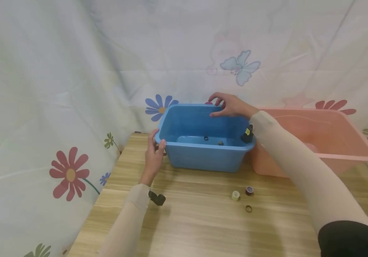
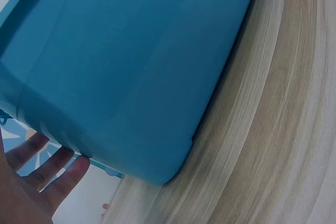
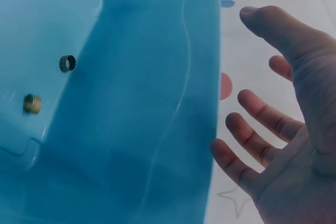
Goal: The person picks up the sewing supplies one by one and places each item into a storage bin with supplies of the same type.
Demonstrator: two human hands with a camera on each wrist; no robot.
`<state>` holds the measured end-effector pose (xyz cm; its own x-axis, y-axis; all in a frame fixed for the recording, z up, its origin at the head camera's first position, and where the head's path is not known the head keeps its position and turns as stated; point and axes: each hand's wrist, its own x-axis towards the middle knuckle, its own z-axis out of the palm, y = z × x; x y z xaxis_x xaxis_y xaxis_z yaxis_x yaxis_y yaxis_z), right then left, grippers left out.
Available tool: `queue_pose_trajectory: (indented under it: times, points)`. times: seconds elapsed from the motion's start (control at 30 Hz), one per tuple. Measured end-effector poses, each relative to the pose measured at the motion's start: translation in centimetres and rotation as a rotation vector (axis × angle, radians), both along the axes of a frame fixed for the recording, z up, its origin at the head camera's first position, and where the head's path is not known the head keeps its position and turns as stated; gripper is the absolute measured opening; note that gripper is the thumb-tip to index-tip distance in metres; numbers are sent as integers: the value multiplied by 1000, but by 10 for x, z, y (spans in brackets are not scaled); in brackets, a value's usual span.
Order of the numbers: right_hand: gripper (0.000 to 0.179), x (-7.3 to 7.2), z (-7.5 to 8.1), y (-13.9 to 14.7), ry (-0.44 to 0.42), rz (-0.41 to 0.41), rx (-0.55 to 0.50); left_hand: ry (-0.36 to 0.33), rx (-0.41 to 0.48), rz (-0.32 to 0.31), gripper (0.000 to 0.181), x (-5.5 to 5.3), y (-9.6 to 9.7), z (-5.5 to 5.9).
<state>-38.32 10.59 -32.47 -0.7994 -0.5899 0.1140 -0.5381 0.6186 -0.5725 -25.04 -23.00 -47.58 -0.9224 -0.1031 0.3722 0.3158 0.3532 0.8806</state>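
A blue plastic tub [image 1: 203, 157] stands on the wooden table. My left hand [image 1: 154, 157] is at its front left corner; in the left wrist view its spread, fairly straight fingers [image 2: 65, 182] touch the tub's outer side. Above the tub's back rim my right hand [image 1: 230, 105] hovers, fingers apart and loosely bent, holding nothing. On the tub's floor lie a dark patterned ring [image 3: 67, 63] and a gold-coloured ribbed ring [image 3: 32, 104]. In front of the tub are a small cream cylinder [image 1: 235, 195], a small dark purple cylinder [image 1: 249, 190] and a bronze-coloured ring [image 1: 248, 208].
A pink tub [image 1: 357, 142] stands against the blue one's right side, partly behind my right forearm. A flower-and-butterfly printed curtain [image 1: 187, 53] hangs behind the wooden table [image 1: 196, 221]. The table's left edge runs beside my left forearm.
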Motion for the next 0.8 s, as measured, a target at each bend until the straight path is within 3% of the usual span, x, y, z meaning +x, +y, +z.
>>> queue_pose_trajectory:
  times: [0.47,0.8]
  points:
    - [68,30,20,19,53,26,-22,14,16,-8,53,2,0,6]
    - [70,56,28,41,85,40,-26,-17,52,-16,52,4,0,6]
